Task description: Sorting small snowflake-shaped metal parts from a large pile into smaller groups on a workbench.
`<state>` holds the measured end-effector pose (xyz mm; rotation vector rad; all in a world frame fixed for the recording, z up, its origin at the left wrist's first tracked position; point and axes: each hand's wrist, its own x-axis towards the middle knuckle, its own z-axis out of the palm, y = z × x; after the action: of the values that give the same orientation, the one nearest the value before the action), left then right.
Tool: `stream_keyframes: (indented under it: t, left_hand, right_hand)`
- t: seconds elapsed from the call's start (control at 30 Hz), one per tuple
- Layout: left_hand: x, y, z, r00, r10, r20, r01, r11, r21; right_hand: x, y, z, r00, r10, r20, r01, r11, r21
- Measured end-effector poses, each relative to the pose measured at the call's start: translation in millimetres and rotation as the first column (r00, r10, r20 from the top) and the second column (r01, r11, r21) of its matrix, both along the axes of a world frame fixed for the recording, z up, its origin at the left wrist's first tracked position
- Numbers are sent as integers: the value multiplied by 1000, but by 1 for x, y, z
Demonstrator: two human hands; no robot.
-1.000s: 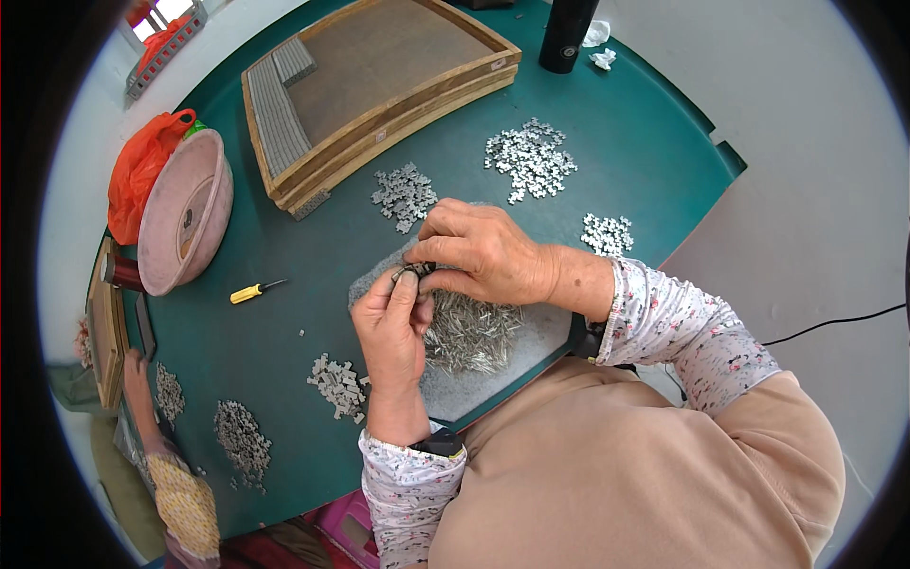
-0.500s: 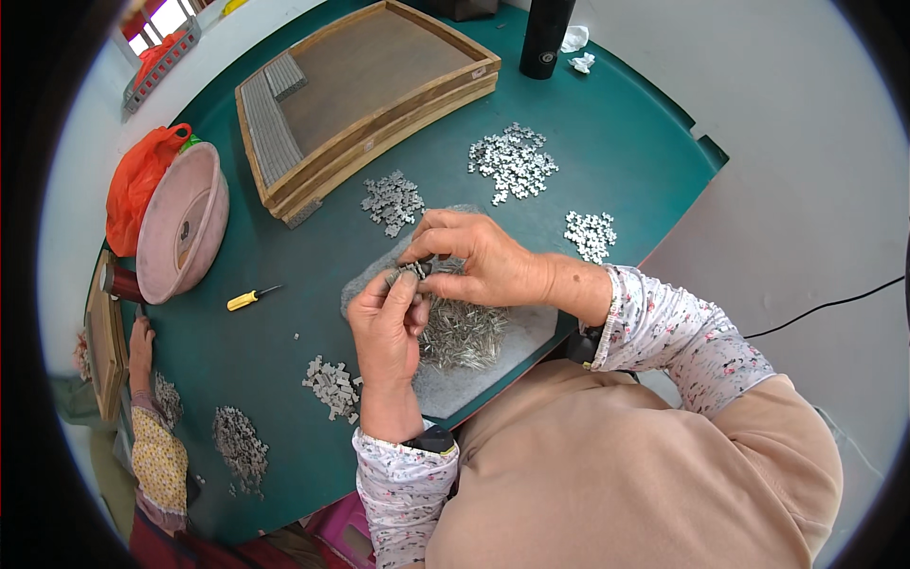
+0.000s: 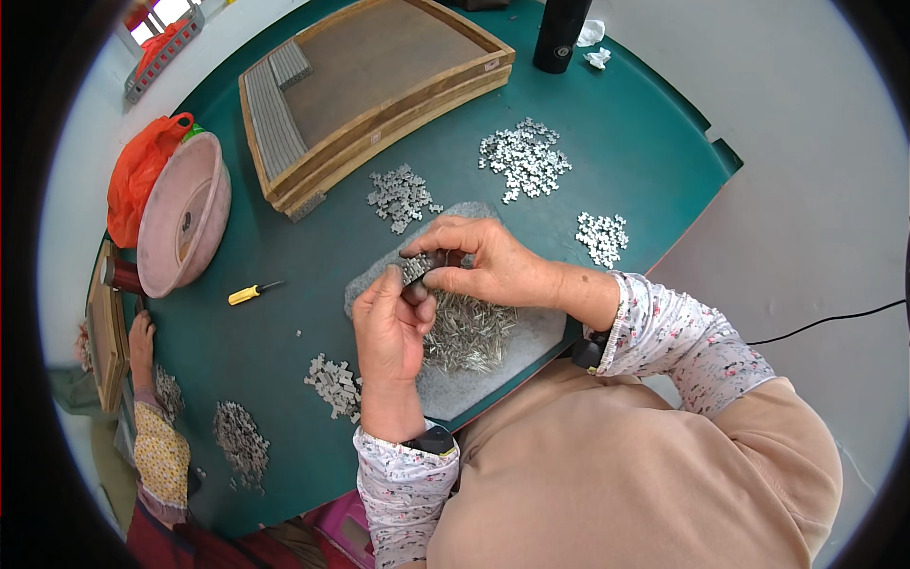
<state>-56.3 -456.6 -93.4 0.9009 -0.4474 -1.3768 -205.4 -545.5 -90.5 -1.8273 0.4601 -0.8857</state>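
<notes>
Over the grey mat's (image 3: 455, 394) left edge, the left hand (image 3: 391, 327) is pinching a small toothed metal piece (image 3: 415, 268); farther right above the mat, the right hand (image 3: 498, 261) is gripping it too, apparently aligning it. Next is probably needing a steady pinch.

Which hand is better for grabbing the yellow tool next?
Probably the left hand: it's nearer the yellow tool than the right hand, though both hands are busy with small metal pieces.
</notes>
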Motion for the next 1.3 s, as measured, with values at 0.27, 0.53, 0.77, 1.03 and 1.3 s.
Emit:
stream_keyframes:
  t: [0.27,0.53,0.77,1.03,1.3]
  left_hand:
    - [-3,0,4,1000,7,-23,-6,1000,22]
    - [-3,0,-2,982,-8,191,-1,999,43]
    - [3,-2,-5,971,86,225,-98,994,42]
    - [2,-5,-3,968,108,226,-110,994,-5]
    - [-3,-8,12,966,100,238,-107,994,17]
  right_hand:
    - [-8,0,4,995,-19,-95,9,995,-102]
    - [-21,6,14,994,19,-107,-25,998,-52]
    - [-94,-55,8,705,-594,-387,262,726,-636]
    - [-78,-67,-2,694,-545,-471,119,731,-672]
    - [-71,-78,3,676,-468,-570,-44,746,-664]
